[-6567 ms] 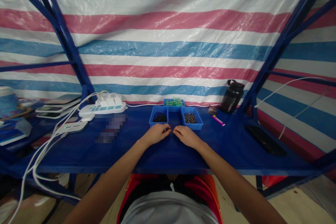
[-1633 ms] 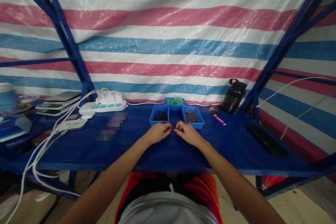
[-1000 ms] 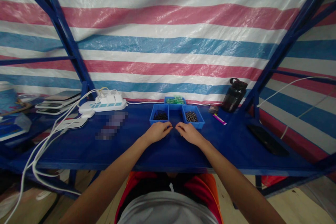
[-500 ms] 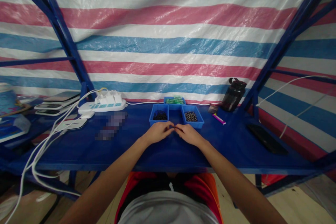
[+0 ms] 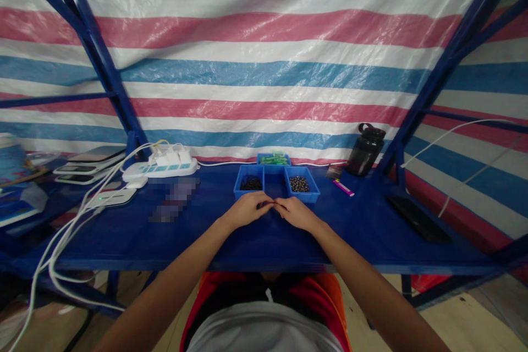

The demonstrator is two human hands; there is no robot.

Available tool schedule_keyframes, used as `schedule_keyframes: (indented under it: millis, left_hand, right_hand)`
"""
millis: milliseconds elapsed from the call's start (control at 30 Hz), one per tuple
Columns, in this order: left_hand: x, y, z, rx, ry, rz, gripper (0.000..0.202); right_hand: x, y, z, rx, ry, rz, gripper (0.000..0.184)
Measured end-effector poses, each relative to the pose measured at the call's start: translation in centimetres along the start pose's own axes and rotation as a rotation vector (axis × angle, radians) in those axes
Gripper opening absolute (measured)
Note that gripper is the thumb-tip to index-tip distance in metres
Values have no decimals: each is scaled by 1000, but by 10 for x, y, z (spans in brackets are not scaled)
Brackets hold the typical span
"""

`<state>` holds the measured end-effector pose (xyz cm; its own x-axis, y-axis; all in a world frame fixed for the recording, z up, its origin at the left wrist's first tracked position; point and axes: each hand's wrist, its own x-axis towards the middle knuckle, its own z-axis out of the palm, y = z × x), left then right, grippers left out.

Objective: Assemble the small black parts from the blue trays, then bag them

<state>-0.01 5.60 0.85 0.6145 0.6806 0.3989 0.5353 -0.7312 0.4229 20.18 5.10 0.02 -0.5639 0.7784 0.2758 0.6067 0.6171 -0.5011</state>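
Observation:
My left hand (image 5: pixel 246 210) and my right hand (image 5: pixel 297 212) rest on the blue table (image 5: pixel 214 231), fingertips pinched and meeting in the middle just before the trays. Whatever sits between the fingertips is too small to name. Right behind the hands stand two blue trays: the left tray (image 5: pixel 249 182) holds dark small parts, the right tray (image 5: pixel 301 184) holds dark and pale beads or parts. A third blue tray (image 5: pixel 273 160) with green pieces stands behind them.
A white power strip (image 5: pixel 160 169) with white cables (image 5: pixel 70 225) lies at the back left, beside stacked devices (image 5: pixel 88 168). A dark bottle (image 5: pixel 364 150), a pink object (image 5: pixel 343 188) and a black flat object (image 5: pixel 417 219) lie to the right. Blue frame bars and striped tarp surround the table.
The two hands have drawn closer, so the pinched fingertips now touch; earlier a small gap lay between them. Nothing else on the table has moved.

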Motion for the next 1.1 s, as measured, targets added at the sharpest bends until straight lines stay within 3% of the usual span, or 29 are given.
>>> schedule_keyframes:
  millis: [267, 400, 567, 700, 867, 1000, 1100]
  left_hand:
    - [2, -10, 7, 120, -9, -67, 18]
    - [0, -9, 9, 117, -66, -63, 19]
    - [0, -7, 8, 104, -67, -82, 18]
    - [0, -5, 5, 55, -21, -63, 19]
    - [1, -6, -5, 90, 221, -34, 21]
    - [1, -15, -15, 310, 382, -142, 16]
    - [0, -22, -20, 467, 376, -256, 16]
  right_hand:
    - [2, 7, 2, 78, 106, 55, 17]
    - [2, 8, 4, 195, 102, 21, 16]
    - [2, 8, 3, 180, 97, 33, 13]
    - [3, 9, 2, 28, 63, 64, 10]
    - [0, 2, 11, -328, 41, -18, 11]
    - [3, -12, 18, -608, 19, -137, 18]
    - [15, -20, 13, -766, -4, -181, 16]
